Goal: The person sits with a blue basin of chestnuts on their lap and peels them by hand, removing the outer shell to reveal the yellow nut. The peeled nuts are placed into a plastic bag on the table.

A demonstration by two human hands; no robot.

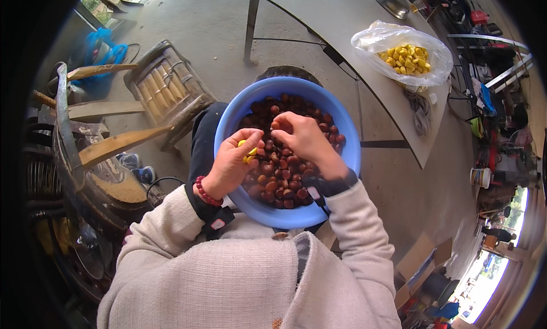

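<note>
A blue plastic basin point(351, 158) rests at my lap, filled with brown chestnuts point(277, 177) still in their shells. Over its left side, my left hand point(233, 160) holds several yellow peeled chestnuts point(248, 151) in its curled fingers; its thumb and fingertips come together at the top. My right hand point(305, 138) is above the middle of the basin, thumb and index finger pinching a brown chestnut point(275, 125). The two sets of fingertips are close but apart. Part of the heap is hidden beneath both hands.
On the table point(324, 12) at the upper right sits a clear plastic bag point(367, 42) of yellow peeled chestnuts, beside a grey cloth point(421, 115). Left of me stand a bamboo-slat chair point(164, 85) and a wooden armchair point(107, 179). An opened cardboard box point(416, 260) lies at lower right.
</note>
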